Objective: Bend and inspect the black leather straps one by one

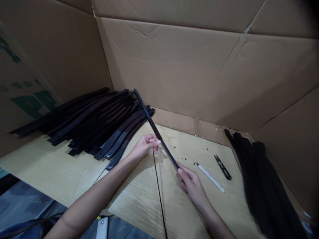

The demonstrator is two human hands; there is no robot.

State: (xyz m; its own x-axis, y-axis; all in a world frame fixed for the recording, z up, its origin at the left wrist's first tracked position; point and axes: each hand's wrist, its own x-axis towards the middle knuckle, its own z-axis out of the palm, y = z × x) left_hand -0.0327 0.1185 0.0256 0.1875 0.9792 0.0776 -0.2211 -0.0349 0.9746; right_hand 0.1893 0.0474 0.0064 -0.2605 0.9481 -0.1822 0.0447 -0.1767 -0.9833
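A long black strip [143, 105] slants across the middle of the view, its midsection covered by a dark brown wrapping [155, 128]. My right hand [189, 181] is closed round its lower end. Beside the lower edge of the wrapping, my left hand [147, 145] pinches a thin dark cord [158, 184], which hangs down past the table's front. Whether the left fingertips also press on the strip is hard to see.
Many similar strips [99, 116] lie piled at left, some with brown wrapped middles. Plain black strips [259, 179] lie at right. Thread snips [222, 167] and a white pen-like tool [210, 177] rest on the table [129, 199]. Cardboard walls [174, 66] stand behind and beside.
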